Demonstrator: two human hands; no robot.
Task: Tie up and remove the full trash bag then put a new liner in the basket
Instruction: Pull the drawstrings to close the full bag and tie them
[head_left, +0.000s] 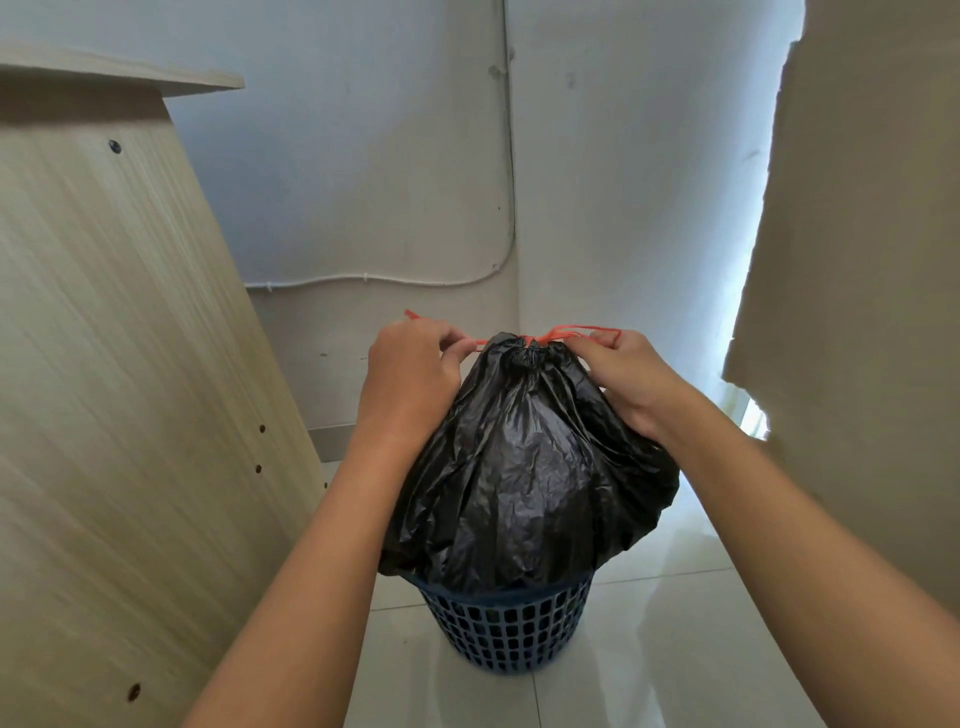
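A full black trash bag (524, 457) bulges out of a blue lattice basket (506, 631) on the floor. Its mouth is gathered shut at the top by a red drawstring (540, 338). My left hand (410, 374) pinches the string's left end beside the bag's neck. My right hand (631, 379) pinches the string's right end, whose loop arches over my fingers. The string runs taut between both hands across the neck. The lower part of the bag sits inside the basket, hidden apart from what shows through the holes.
A light wooden cabinet side (119, 364) stands close on the left. A beige curtain (857, 260) hangs on the right. A white wall (363, 182) with a thin cable (363, 279) lies behind. The basket rests on white floor tiles (649, 649).
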